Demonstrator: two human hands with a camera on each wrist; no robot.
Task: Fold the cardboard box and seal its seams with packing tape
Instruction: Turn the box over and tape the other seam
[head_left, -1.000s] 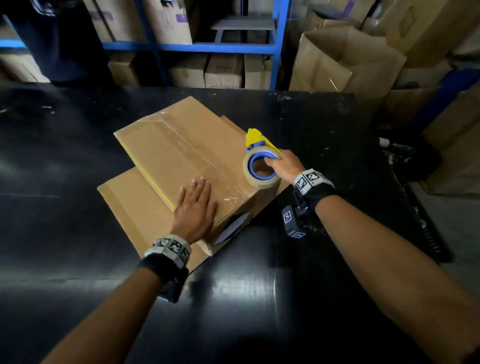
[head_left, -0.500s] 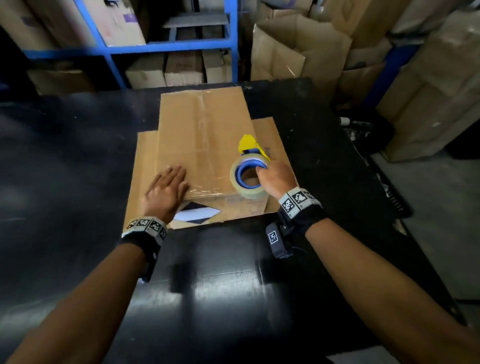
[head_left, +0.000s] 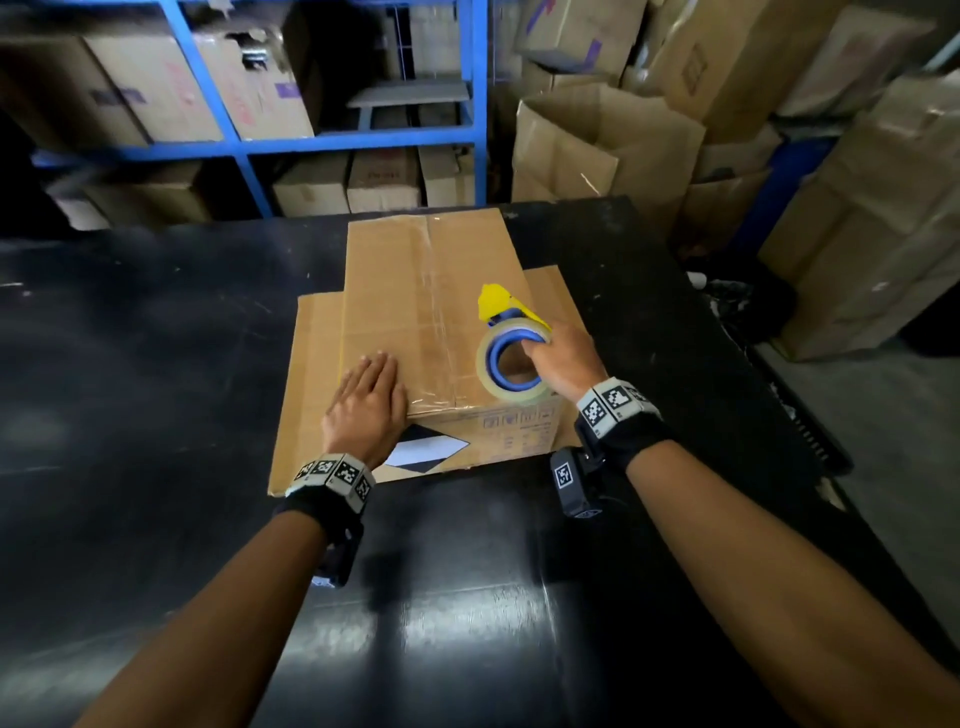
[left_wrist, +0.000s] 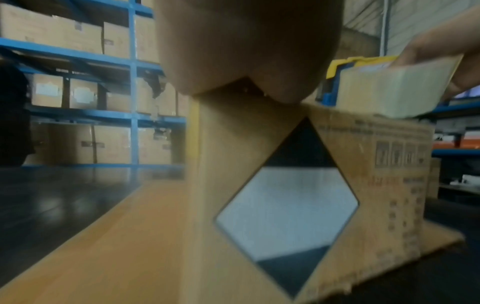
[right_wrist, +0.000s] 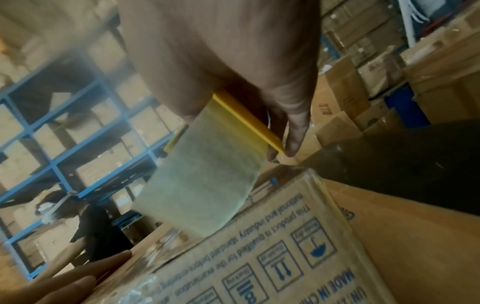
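The cardboard box (head_left: 431, 317) stands on a flat cardboard sheet (head_left: 311, 395) on the black counter (head_left: 156, 364). The left hand (head_left: 366, 410), a flat, straight-fingered grip, presses the box's near top edge. Just beside it on the box top, the right hand (head_left: 561, 366) curls around the tape dispenser (head_left: 511, 358).

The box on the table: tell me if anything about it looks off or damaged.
The tape strip along the cardboard box top looks wrinkled near the front edge, beside the flat left hand. A loose cardboard sheet lies under the box. The right hand grips the tape dispenser. No tears visible.
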